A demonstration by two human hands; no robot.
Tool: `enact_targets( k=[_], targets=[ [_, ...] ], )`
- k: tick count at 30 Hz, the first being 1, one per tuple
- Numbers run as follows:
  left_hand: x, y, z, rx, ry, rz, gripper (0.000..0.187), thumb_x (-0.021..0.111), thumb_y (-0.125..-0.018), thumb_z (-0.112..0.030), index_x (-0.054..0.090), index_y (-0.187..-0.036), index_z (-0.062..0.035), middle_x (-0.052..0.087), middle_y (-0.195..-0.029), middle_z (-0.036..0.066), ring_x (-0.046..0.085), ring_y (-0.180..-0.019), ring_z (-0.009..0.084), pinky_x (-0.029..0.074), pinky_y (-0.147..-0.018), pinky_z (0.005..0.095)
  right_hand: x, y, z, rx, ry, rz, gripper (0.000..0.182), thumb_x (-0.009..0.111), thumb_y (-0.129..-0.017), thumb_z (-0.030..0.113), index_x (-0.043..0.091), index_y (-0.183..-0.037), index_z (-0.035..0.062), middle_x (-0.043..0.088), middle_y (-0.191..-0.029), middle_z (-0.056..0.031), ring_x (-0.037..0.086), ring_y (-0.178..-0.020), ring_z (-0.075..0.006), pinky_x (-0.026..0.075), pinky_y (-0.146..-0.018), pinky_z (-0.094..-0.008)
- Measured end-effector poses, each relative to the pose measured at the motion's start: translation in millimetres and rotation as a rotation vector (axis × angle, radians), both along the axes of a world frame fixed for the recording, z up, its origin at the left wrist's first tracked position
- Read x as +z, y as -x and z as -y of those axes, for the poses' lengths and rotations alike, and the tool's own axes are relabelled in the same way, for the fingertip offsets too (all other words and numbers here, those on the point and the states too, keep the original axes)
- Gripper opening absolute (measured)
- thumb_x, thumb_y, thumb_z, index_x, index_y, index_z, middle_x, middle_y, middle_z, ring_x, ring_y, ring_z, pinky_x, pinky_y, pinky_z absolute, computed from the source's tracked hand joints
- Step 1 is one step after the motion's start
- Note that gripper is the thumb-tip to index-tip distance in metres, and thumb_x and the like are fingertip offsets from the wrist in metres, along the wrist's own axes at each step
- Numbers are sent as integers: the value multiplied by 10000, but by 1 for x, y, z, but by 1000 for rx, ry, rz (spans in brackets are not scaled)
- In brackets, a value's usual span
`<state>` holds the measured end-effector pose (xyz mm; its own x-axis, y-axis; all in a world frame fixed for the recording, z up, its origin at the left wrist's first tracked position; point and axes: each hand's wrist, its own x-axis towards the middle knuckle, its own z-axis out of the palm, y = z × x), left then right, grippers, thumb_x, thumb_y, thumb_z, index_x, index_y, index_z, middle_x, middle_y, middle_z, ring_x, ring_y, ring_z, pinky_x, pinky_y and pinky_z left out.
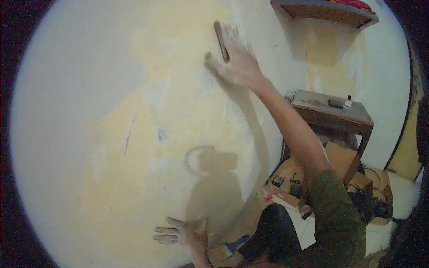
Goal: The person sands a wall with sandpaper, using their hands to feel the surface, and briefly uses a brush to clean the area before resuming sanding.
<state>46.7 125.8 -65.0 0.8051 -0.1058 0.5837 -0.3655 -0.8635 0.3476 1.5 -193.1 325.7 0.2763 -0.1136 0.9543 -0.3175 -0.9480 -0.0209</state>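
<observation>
High on the patchy yellow and white wall (pixel 116 178), my right hand (pixel 239 64) presses a thin dark reddish-brown strip (pixel 221 41) against the surface. Its fingers lie over the strip and its thumb points out to the left; motion blurs the fingers slightly. Low in the view, my left hand (pixel 185 234) rests on or close to the wall with its fingers spread and nothing in it. A shadow of my head and right arm falls on the wall between the hands.
At the right stands a wooden table (pixel 330 107) with small items on top. Cardboard boxes (pixel 342 161), cables and other clutter lie beneath and beside it. A wall shelf (pixel 326 12) holds something red at the upper right. A blue item (pixel 237 243) lies near my knee.
</observation>
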Motion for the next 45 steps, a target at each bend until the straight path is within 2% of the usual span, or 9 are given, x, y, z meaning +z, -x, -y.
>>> enact_targets(
  k=[3,9,11,17,24,30,36,42,45],
  targets=[
    [-11,-11,8,55,37,217,1529,792,-649,-794,-67,-1631,2,-192,-1579,477,-212,-1430,699,-64,-1113,812,55,-7,13,30,-68,100,1041,509,-900,762,107,-1679,202,212,-1703,-201,157,-1586,-385,164,-1251,-621],
    [67,-8,24,53,350,346,1337,778,-736,-690,73,-1659,-29,-120,-1659,381,-130,-1508,617,-20,-1139,790,-46,8,-10,18,26,-23,990,545,-914,709,175,-1670,189,233,-1693,-208,167,-1581,-389,140,-1262,-609],
    [116,-11,29,31,432,546,1225,789,-739,-665,213,-1660,-98,86,-1690,327,-6,-1559,540,45,-1215,693,-46,13,-11,35,43,-40,986,553,-915,702,186,-1667,180,242,-1690,-207,166,-1580,-392,132,-1263,-606],
    [276,-34,32,-138,244,920,941,737,-846,-481,345,-1619,-114,219,-1704,206,159,-1582,403,144,-1266,567,32,-8,19,103,82,157,1019,600,-894,695,201,-1658,151,272,-1682,-196,181,-1571,-419,117,-1267,-597],
    [379,-43,61,-45,-89,1015,796,629,-942,-515,359,-1613,-182,262,-1707,95,196,-1586,272,144,-1296,484,-70,-1,-15,68,63,-90,1045,622,-924,593,68,-1671,117,84,-1718,-233,-22,-1598,-400,35,-1273,-599],
    [374,-44,69,58,-201,1010,656,467,-1037,-487,314,-1632,-259,222,-1720,55,178,-1590,228,111,-1310,465,0,-22,1,202,113,99,985,615,-941,536,105,-1667,109,86,-1714,-249,-17,-1595,-417,10,-1269,-601],
    [373,-48,63,22,-156,1047,607,445,-1053,-420,328,-1627,-260,247,-1711,65,206,-1581,250,117,-1306,471,-104,-12,-48,207,111,-118,944,592,-955,528,119,-1670,132,100,-1717,-238,6,-1599,-407,25,-1261,-621],
    [370,-52,61,-80,-155,1087,599,472,-1040,-399,376,-1607,-231,270,-1703,74,219,-1577,263,132,-1300,482,-12,-37,-45,219,127,124,963,618,-950,525,114,-1672,135,70,-1720,-242,-5,-1600,-409,20,-1241,-661],
    [363,-49,55,-135,-154,1064,609,497,-1029,-396,384,-1603,-226,273,-1702,76,223,-1575,265,138,-1297,489,-54,-26,-58,208,107,47,953,611,-955,542,116,-1674,160,72,-1722,-232,3,-1601,-402,18,-1241,-662]
  ],
)
